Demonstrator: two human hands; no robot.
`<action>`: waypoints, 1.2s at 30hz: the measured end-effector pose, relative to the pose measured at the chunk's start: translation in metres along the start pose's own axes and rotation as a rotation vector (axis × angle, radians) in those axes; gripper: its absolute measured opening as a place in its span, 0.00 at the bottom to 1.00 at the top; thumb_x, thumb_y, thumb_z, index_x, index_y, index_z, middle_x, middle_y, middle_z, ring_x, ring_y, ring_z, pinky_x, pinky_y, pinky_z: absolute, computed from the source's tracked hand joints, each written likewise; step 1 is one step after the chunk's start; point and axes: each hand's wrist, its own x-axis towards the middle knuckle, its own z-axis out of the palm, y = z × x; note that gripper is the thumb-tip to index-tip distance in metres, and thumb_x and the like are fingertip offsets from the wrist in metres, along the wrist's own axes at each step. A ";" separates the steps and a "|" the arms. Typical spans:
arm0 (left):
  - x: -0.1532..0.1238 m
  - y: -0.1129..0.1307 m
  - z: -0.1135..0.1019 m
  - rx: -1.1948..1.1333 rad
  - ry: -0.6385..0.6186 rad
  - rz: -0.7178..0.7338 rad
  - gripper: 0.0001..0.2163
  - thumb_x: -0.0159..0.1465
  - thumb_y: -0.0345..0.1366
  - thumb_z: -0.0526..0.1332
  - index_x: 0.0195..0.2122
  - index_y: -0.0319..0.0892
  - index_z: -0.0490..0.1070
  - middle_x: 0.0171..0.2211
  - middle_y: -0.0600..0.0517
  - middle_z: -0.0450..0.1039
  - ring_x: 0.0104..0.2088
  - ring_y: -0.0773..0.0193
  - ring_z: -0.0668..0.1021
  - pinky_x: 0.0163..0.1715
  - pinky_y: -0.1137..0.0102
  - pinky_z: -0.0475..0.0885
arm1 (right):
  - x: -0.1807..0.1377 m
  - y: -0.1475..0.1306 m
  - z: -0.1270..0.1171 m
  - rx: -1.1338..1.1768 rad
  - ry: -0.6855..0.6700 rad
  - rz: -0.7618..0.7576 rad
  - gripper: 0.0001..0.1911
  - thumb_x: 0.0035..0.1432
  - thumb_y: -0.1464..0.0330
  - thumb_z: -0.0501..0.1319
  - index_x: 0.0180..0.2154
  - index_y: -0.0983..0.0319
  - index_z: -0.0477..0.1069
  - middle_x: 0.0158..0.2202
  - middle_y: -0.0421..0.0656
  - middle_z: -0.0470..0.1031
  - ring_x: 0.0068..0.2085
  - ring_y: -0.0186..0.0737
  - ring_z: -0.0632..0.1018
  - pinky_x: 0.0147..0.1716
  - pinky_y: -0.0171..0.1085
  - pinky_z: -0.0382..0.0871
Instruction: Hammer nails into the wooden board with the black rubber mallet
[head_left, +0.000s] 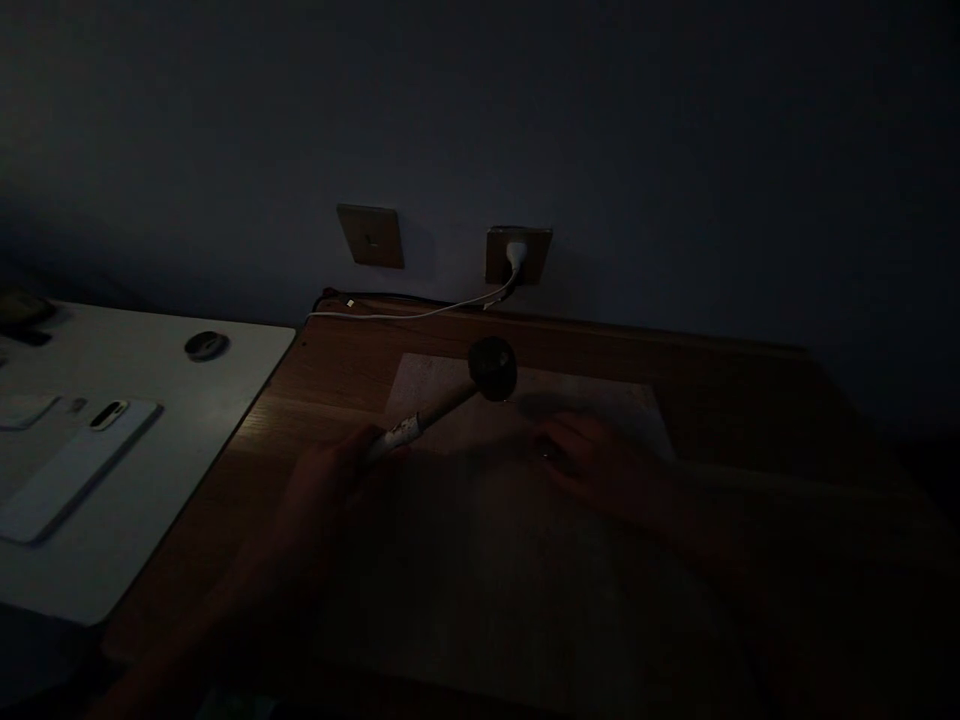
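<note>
I have my left hand (330, 478) closed round the whitish, patchy wrap of a mallet (447, 403); its slim, wood-toned shaft slants up to a dark, rounded head above a pale, flat sheet (480, 530) on the wood-grained counter (750, 420); my right hand (592, 462) curls over the sheet, fingers bent; it's too dark for me to tell whether it grips anything.

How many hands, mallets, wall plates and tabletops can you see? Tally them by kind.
Hands: 2 (left hand, right hand)
Mallet: 1
Wall plates: 2 (left plate, right plate)
Tabletops: 2 (white tabletop, brown tabletop)
Total: 7
</note>
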 end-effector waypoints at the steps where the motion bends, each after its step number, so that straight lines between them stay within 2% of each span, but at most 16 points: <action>1: -0.001 -0.001 -0.001 -0.016 0.010 -0.009 0.19 0.71 0.54 0.55 0.43 0.46 0.78 0.30 0.50 0.81 0.30 0.56 0.82 0.28 0.69 0.65 | 0.000 -0.001 0.002 -0.010 -0.046 0.008 0.12 0.64 0.76 0.62 0.48 0.60 0.76 0.48 0.50 0.82 0.47 0.50 0.84 0.47 0.49 0.81; 3: -0.001 -0.004 -0.003 -0.035 0.023 -0.012 0.20 0.70 0.56 0.55 0.41 0.46 0.77 0.29 0.50 0.80 0.29 0.56 0.81 0.27 0.69 0.65 | 0.003 -0.001 0.004 -0.009 -0.098 0.012 0.12 0.62 0.78 0.62 0.45 0.61 0.76 0.45 0.49 0.82 0.43 0.49 0.84 0.43 0.47 0.80; 5: -0.001 -0.008 -0.005 -0.054 0.024 -0.014 0.21 0.69 0.58 0.56 0.40 0.45 0.78 0.29 0.50 0.80 0.28 0.56 0.81 0.25 0.69 0.64 | 0.010 0.000 0.002 0.018 -0.091 0.001 0.12 0.59 0.79 0.63 0.43 0.60 0.76 0.43 0.47 0.82 0.42 0.48 0.84 0.42 0.45 0.79; 11: -0.010 -0.014 -0.008 -0.151 0.103 -0.107 0.22 0.70 0.59 0.57 0.37 0.44 0.76 0.26 0.53 0.78 0.25 0.59 0.78 0.23 0.70 0.62 | 0.054 0.002 -0.010 0.164 0.122 -0.041 0.12 0.59 0.76 0.62 0.44 0.60 0.76 0.40 0.46 0.82 0.38 0.44 0.82 0.41 0.42 0.77; 13: -0.011 -0.016 -0.009 -0.166 0.106 -0.105 0.23 0.70 0.60 0.57 0.37 0.44 0.76 0.25 0.53 0.76 0.24 0.60 0.77 0.22 0.71 0.62 | 0.070 0.002 -0.007 0.176 0.147 -0.039 0.11 0.60 0.75 0.63 0.44 0.60 0.77 0.40 0.46 0.82 0.38 0.44 0.82 0.42 0.42 0.77; 17: -0.011 -0.025 -0.013 -0.138 0.090 -0.108 0.24 0.69 0.60 0.57 0.40 0.44 0.77 0.26 0.53 0.77 0.25 0.60 0.77 0.22 0.70 0.62 | 0.092 0.002 0.007 0.151 0.078 0.002 0.16 0.57 0.77 0.64 0.47 0.60 0.79 0.44 0.47 0.83 0.43 0.47 0.83 0.46 0.43 0.77; 24: -0.014 -0.028 -0.013 -0.149 0.094 -0.111 0.23 0.69 0.61 0.57 0.38 0.45 0.77 0.25 0.53 0.76 0.24 0.61 0.76 0.23 0.71 0.61 | 0.101 0.004 0.018 0.080 -0.044 0.046 0.22 0.56 0.79 0.66 0.52 0.63 0.78 0.51 0.53 0.83 0.51 0.52 0.83 0.52 0.46 0.77; 30: -0.013 -0.027 -0.013 -0.167 0.076 -0.115 0.22 0.69 0.59 0.57 0.39 0.46 0.78 0.26 0.53 0.78 0.25 0.59 0.77 0.23 0.70 0.62 | 0.104 -0.002 0.015 -0.004 -0.075 0.042 0.24 0.55 0.79 0.66 0.53 0.59 0.79 0.49 0.51 0.84 0.51 0.53 0.84 0.51 0.47 0.78; 36: -0.013 -0.028 -0.011 -0.151 0.062 -0.087 0.21 0.70 0.59 0.57 0.39 0.46 0.77 0.28 0.52 0.79 0.26 0.59 0.78 0.24 0.70 0.63 | 0.104 -0.002 0.015 -0.019 -0.067 0.047 0.20 0.60 0.79 0.63 0.53 0.61 0.80 0.44 0.51 0.85 0.44 0.50 0.85 0.44 0.43 0.78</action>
